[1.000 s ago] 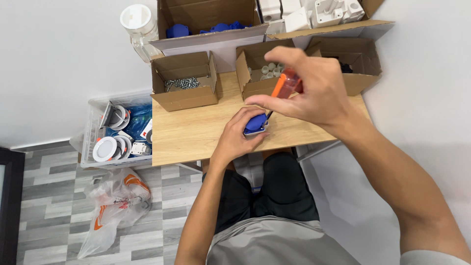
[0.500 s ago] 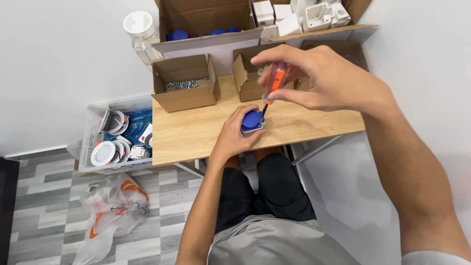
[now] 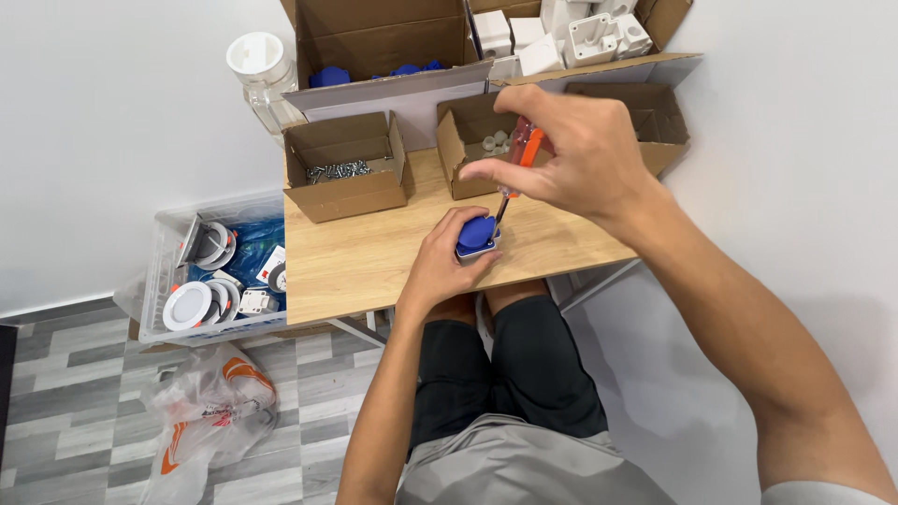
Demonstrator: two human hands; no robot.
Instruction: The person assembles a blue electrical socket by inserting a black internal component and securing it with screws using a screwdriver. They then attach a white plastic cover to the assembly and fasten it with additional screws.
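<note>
The left hand clasps a blue socket part on the worktop; the right hand pinches an orange-handled screwdriver onto it. Behind, one small carton holds screws, another white bits.

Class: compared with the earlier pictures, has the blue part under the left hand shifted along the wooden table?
No. The blue part remains near the table's front edge, before the middle cardboard box.
</note>
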